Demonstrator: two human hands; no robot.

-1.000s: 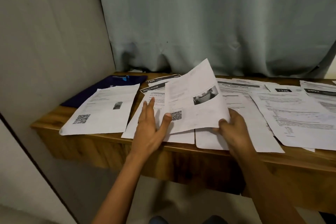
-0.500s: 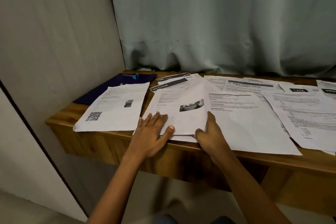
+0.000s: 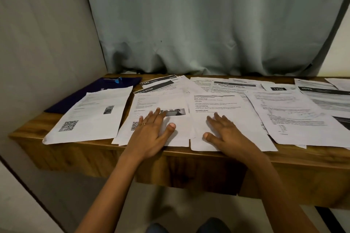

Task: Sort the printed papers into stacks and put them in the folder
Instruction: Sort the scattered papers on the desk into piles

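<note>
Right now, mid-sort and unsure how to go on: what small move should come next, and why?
Probably lift the text-only sheet under the right hand: both hands lie flat, holding nothing, that sheet is topmost at the near edge of the desk, and the left hand presses on the photo sheet.

- Flat dark navy-purple folder [image 3: 91, 93], far left, with a small bright blue item [image 3: 116, 80] on it.
- White paper sheet with black-and-white QR square [image 3: 91, 117], left.
- White sheet with greyscale photo [image 3: 170, 100], centre.
- White sheets with black header bands [image 3: 159, 84], far centre.
- Brown wood-grain table [image 3: 189, 168].
- Plain pale grey-green fabric curtain [image 3: 208, 24], far.
- Thin gold ring [image 3: 143, 123] on left hand [image 3: 151, 134].
</note>
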